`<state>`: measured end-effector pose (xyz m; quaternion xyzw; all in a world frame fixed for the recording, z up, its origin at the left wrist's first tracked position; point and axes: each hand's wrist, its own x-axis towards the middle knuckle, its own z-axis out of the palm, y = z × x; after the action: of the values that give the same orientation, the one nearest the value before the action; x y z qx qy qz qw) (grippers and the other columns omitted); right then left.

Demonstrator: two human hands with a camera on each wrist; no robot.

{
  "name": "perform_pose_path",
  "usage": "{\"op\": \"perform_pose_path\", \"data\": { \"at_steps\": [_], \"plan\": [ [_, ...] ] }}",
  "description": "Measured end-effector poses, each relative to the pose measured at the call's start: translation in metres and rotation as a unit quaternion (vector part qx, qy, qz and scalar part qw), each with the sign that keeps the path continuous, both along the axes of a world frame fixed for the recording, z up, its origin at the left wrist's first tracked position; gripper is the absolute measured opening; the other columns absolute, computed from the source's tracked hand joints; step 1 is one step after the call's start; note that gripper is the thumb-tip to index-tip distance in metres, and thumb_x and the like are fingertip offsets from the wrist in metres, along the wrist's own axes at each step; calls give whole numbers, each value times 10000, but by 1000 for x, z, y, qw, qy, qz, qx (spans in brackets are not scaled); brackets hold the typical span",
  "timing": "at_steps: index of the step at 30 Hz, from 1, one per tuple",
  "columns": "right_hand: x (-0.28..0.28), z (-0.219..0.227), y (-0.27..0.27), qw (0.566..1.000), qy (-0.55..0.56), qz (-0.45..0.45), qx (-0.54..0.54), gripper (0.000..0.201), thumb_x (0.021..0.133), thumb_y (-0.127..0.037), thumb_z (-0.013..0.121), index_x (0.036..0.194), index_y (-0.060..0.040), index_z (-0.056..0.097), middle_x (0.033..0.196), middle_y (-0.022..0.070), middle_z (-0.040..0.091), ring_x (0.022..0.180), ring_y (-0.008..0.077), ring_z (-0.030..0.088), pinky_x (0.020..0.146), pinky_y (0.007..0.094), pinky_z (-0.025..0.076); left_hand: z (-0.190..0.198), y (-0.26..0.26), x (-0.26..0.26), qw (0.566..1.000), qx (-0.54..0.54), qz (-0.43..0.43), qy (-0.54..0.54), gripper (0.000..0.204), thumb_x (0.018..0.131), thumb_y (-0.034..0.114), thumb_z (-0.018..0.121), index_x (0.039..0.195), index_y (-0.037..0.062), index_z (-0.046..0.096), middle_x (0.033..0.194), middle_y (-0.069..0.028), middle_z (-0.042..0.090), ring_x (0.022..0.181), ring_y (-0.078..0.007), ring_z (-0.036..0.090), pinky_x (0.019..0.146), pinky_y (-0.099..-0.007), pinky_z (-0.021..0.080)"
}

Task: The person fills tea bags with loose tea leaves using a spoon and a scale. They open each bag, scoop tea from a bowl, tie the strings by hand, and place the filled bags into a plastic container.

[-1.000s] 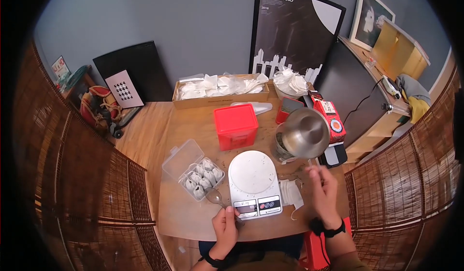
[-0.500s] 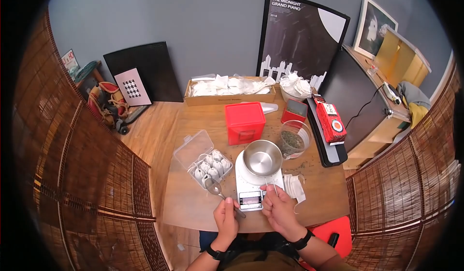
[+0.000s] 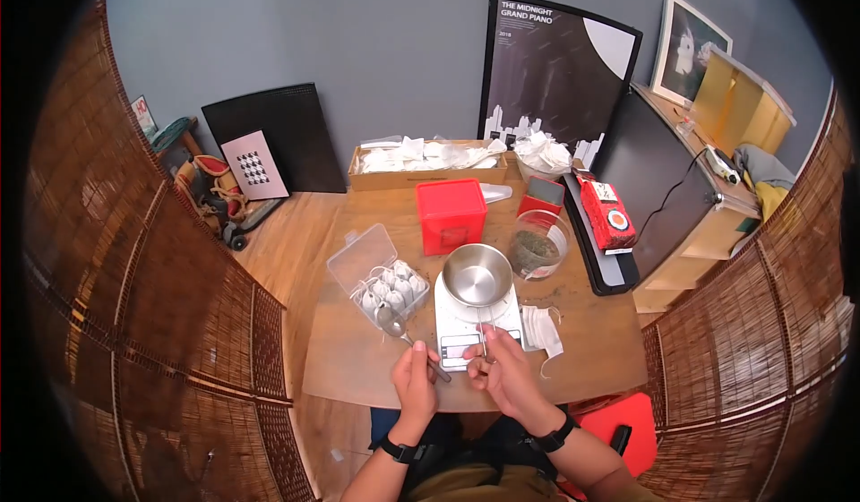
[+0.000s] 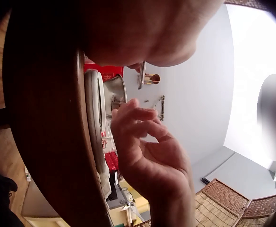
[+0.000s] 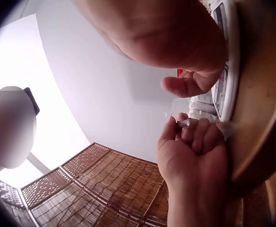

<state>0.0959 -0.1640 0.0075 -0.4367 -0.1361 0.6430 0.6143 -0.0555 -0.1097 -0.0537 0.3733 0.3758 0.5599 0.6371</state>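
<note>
A metal pan [image 3: 477, 275] with a thin handle stands on the white kitchen scale [image 3: 452, 327]. My right hand [image 3: 506, 372] is at the end of that handle, its fingers loosely bent and spread apart. In the left wrist view, the fingers of this right hand [image 4: 147, 146] overlap the area just beside the pan [image 4: 114, 92]. A metal spoon [image 3: 394, 325] is gripped by my left hand [image 3: 416, 386], its bowl pointing away over the table. The right wrist view shows the spoon handle [image 5: 183, 123] pinched between thumb and fingers of the left hand [image 5: 192, 156].
Left of the scale, an open plastic box [image 3: 363, 256] holds several filled white bags. White pouches [image 3: 542, 330] lie right of the scale. Behind stand a red canister [image 3: 451, 217], a clear tub [image 3: 539, 247] of dried leaves and a carton [image 3: 430, 178] of white bags.
My right hand has brought the pan left from above the tub of leaves onto the scale; its fingers have since loosened at the handle. The left hand keeps holding the spoon.
</note>
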Motion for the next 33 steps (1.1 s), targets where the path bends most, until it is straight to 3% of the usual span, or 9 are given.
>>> {"op": "perform_pose_path", "data": {
  "at_steps": [3, 6, 9, 12, 19, 22, 28, 30, 33],
  "plan": [
    [-1, 7, -34, 997, -51, -47, -37, 421, 1180, -326, 572, 1557, -229, 411, 1242, 81, 643, 818, 124, 615, 598, 269, 437, 1, 2, -1, 1000, -6, 0, -21, 444, 1178, 356, 587, 855, 63, 671, 640, 84, 422, 559, -29, 340, 536, -248, 224],
    [-12, 1, -80, 971, -178, -150, 60, 368, 1161, -216, 614, 1501, -160, 488, 1164, 35, 639, 811, 75, 583, 634, 239, 425, 12, -2, -5, 999, -11, 7, -33, 443, 1178, 362, 584, 870, 58, 677, 633, 82, 420, 545, -36, 325, 529, -254, 222],
    [-4, -1, -93, 923, -368, -10, 112, 304, 1120, -80, 659, 1411, -75, 569, 1060, -9, 627, 818, 28, 560, 671, 204, 411, 32, -23, -5, 995, -54, -52, -68, 435, 1184, 364, 559, 913, 48, 687, 638, 67, 435, 558, -58, 328, 537, -263, 254],
    [-14, 19, -74, 942, -303, -12, 146, 269, 1077, -59, 733, 1318, 0, 627, 961, -5, 670, 753, 9, 581, 610, 195, 426, 69, -42, 2, 992, -31, -116, -42, 428, 1184, 369, 564, 961, 34, 710, 659, 55, 465, 579, -56, 347, 554, -254, 267],
    [-2, 29, -56, 960, -234, -21, 152, 233, 1048, -5, 744, 1253, -4, 633, 1021, 43, 761, 760, 53, 665, 637, 210, 501, 79, -33, 16, 984, -6, -177, 6, 412, 1198, 354, 545, 1107, 4, 744, 740, 29, 577, 640, -43, 445, 588, -226, 332],
    [16, 41, -38, 937, -317, -102, 104, 169, 1028, 23, 754, 1166, -3, 660, 960, 43, 759, 748, 61, 672, 639, 215, 514, 88, -19, 15, 985, 8, -171, 28, 361, 1200, 292, 552, 1184, 3, 768, 766, 59, 589, 670, -17, 471, 606, -209, 357],
    [53, 17, 14, 911, -365, -155, 109, 108, 1017, 22, 767, 1075, 24, 676, 885, 52, 753, 716, 51, 668, 620, 206, 517, 64, 41, -24, 965, 103, 80, 227, 156, 1008, 103, 834, 1087, 6, 741, 818, 39, 553, 694, -44, 455, 637, -228, 410],
    [53, 11, 21, 909, -371, -158, 104, 109, 1013, 23, 773, 1064, 29, 677, 881, 51, 751, 696, 49, 660, 606, 203, 514, 59, 59, -35, 922, 150, 176, 312, 196, 969, 105, 863, 1066, 1, 729, 848, -10, 533, 688, -91, 465, 619, -264, 426],
    [53, 8, 24, 906, -389, -144, 89, 121, 1010, 20, 782, 1064, 32, 675, 875, 48, 744, 696, 49, 659, 601, 203, 520, 62, 69, -46, 897, 166, 161, 377, 218, 934, 89, 880, 1080, 1, 744, 873, -63, 562, 675, -144, 511, 605, -299, 436]
  ]
}}
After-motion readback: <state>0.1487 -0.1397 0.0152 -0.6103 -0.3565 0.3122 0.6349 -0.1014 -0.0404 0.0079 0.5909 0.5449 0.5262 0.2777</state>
